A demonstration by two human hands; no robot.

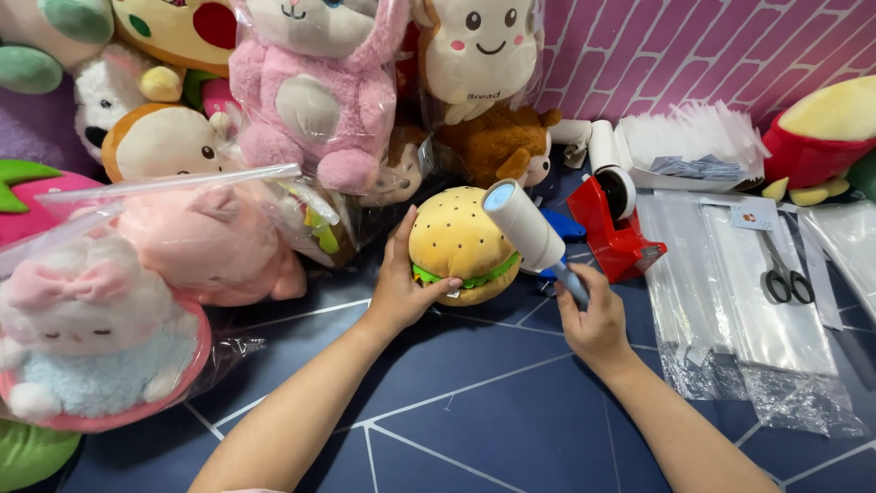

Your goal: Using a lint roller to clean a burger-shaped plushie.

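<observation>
Dark blue floor carried the work: left hand (401,292) cupped the burger plush (456,245); right hand (593,319) gripped a lint roller (529,228), angled up-left, its head touching the bun's right side.

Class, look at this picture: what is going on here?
A person's left hand holds a tan, burger-shaped plush toy on the dark blue floor. The right hand has its grip on a white lint roller, pressed against the toy's top. Bagged plush toys lie left; clear plastic bags and scissors right.
</observation>
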